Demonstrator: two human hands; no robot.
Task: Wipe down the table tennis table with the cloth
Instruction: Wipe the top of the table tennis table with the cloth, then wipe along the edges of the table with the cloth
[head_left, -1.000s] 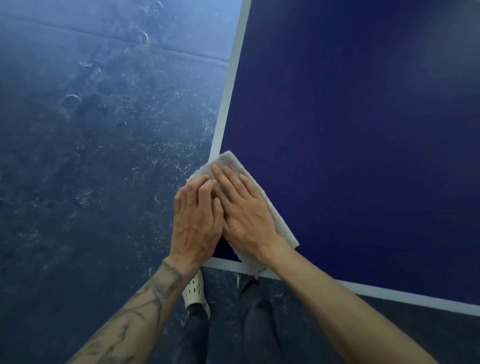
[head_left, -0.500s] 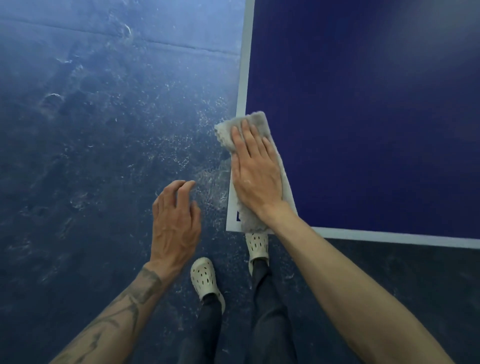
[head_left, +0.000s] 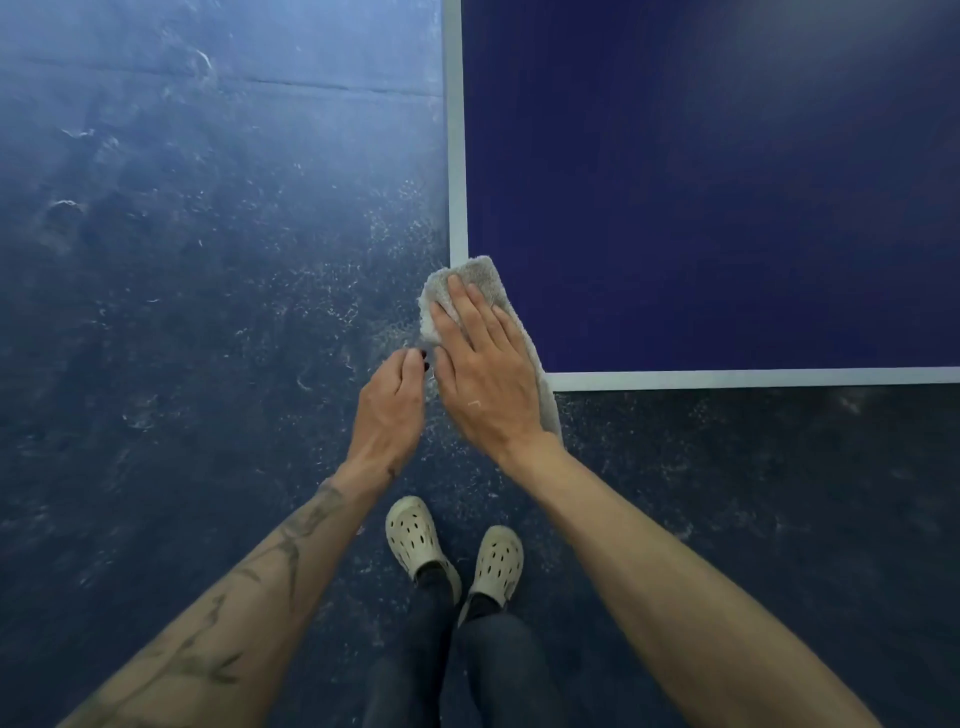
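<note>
The dark blue table tennis table (head_left: 727, 182), edged with a white line, fills the upper right of the head view. A folded grey cloth (head_left: 480, 273) lies over its near left corner and overhangs the left edge. My right hand (head_left: 483, 374) presses flat on the cloth with straight fingers. My left hand (head_left: 389, 405) is off the table just left of the corner. Its fingers curl up to the cloth's overhanging edge, and whether they pinch it is unclear.
A scuffed dark blue floor (head_left: 182, 312) spreads to the left of and below the table. My two feet in pale clogs (head_left: 415, 535) stand on it just in front of the corner.
My left hand came off the cloth, swung out left, then returned beside the corner. My right hand slid the cloth up along the table's left edge and back toward the corner.
</note>
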